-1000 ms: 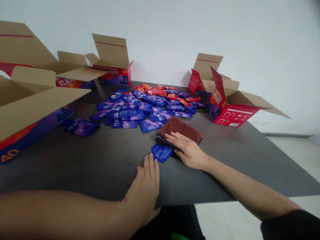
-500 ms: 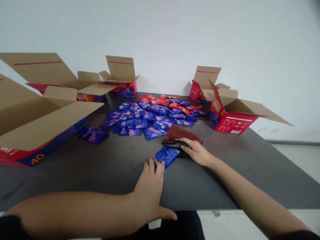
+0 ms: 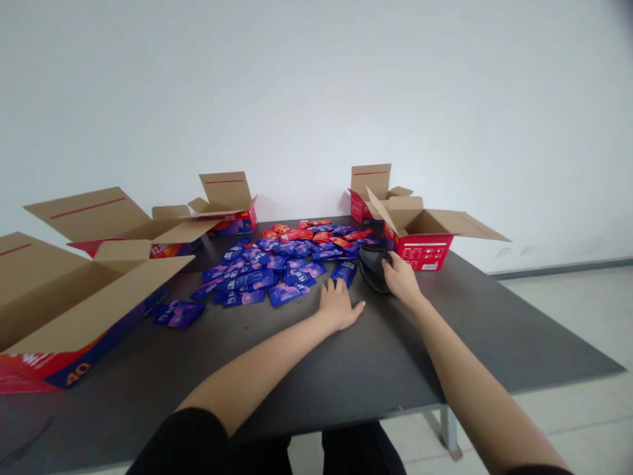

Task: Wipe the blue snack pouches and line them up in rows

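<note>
At the right side of the pile, my right hand (image 3: 401,280) grips a soft, dark pouch-like item (image 3: 374,270) by its right edge; its exact kind I cannot make out. To the left of it, my left hand (image 3: 339,305) lies palm down with fingers stretched forward and thumb out to the right. Its fingertips touch or nearly touch the near end of a blue packet (image 3: 345,272). Beyond both hands spreads a heap of blue-purple packets (image 3: 247,280), with several red packets (image 3: 297,234) at its far side.
Open cardboard boxes stand around the heap: a large near-left box (image 3: 74,369), another box behind it (image 3: 171,249), a back-left box (image 3: 237,223), a back-right box (image 3: 363,204) and a right box (image 3: 425,251). One blue packet (image 3: 179,314) lies apart beside the near-left box on the dark table (image 3: 277,369).
Both hands have moved farther forward. The dark item has turned, so its reddish-brown side no longer shows, and the blue packet has moved towards the heap. The camera view has tilted upward.
</note>
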